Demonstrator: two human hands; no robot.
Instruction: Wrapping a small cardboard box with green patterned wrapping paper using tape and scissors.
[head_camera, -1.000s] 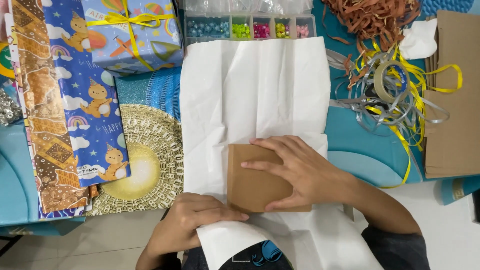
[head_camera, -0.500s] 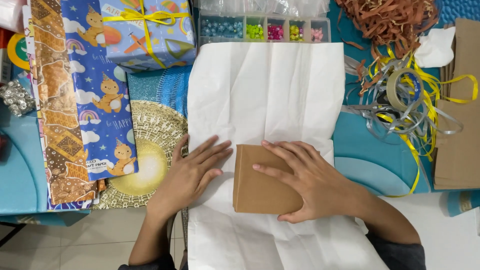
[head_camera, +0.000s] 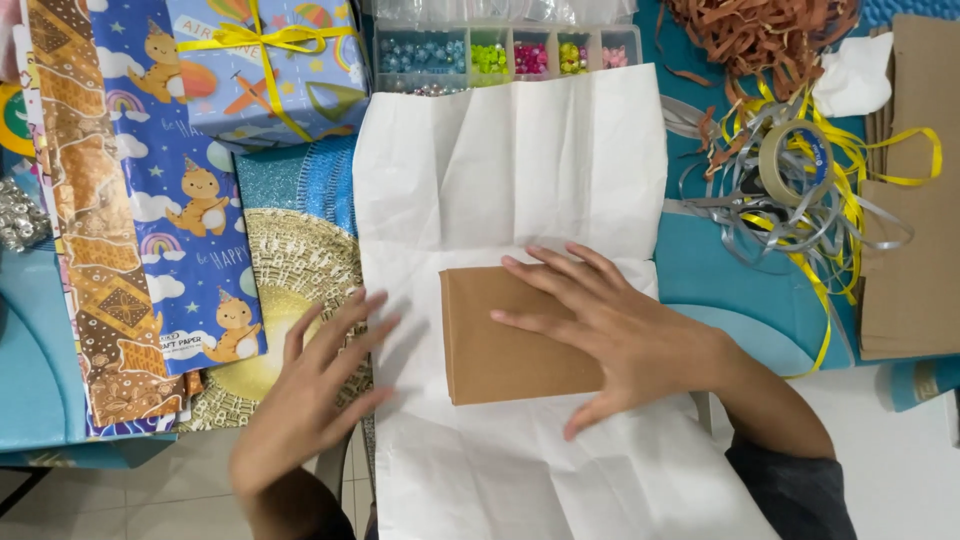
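A brown cardboard box (head_camera: 495, 340) lies flat on a large creased sheet of white tissue paper (head_camera: 510, 170). My right hand (head_camera: 610, 335) rests palm down on the right part of the box, fingers spread. My left hand (head_camera: 310, 385) hovers with fingers apart at the sheet's left edge, over the gold mat, holding nothing. The sheet reaches from the bead box down past the table's front edge.
A round gold woven mat (head_camera: 290, 270) lies left of the sheet. Rolled wrapping papers (head_camera: 150, 200) and a wrapped gift with yellow ribbon (head_camera: 265, 65) sit at left. A clear bead organiser (head_camera: 505, 55) stands behind. Tangled silver and yellow ribbons with a tape roll (head_camera: 795, 160), brown paper shreds and cardboard lie right.
My left hand has slid left off the white sheet and now hovers over the gold mat. The right hand stays flat on the box.
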